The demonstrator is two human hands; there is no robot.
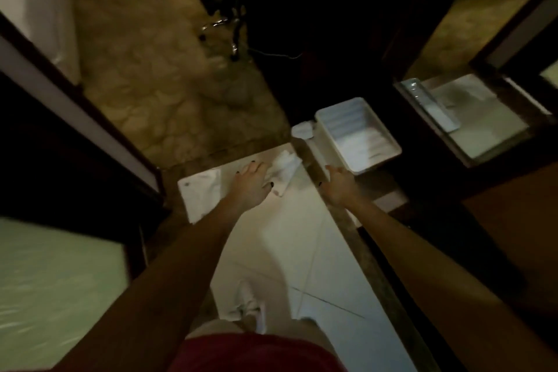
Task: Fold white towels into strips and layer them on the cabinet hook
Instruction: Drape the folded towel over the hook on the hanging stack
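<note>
Head view, looking steeply down; the picture is dim and somewhat blurred. A white plastic bin (327, 127) stands on the floor and serves as the landmark. A crumpled white towel (285, 169) sits to the left of the bin's near corner, over pale floor tiles (302, 238).

The left hand (252, 183) is on the side of that towel away from the bin, touching its edge. Its fingers are stretched out and slightly spread. The thumb lies against the cloth, but the blur hides whether it pinches it.

The right hand (338, 184) hovers just in front of the bin's near rim, close to it. Its fingers are straight and spread and it holds nothing. The towel lies between the two hands, nearer the left.

Farther from the bin, beyond the left hand, a flat folded towel (200, 195) lies on the floor.
</note>
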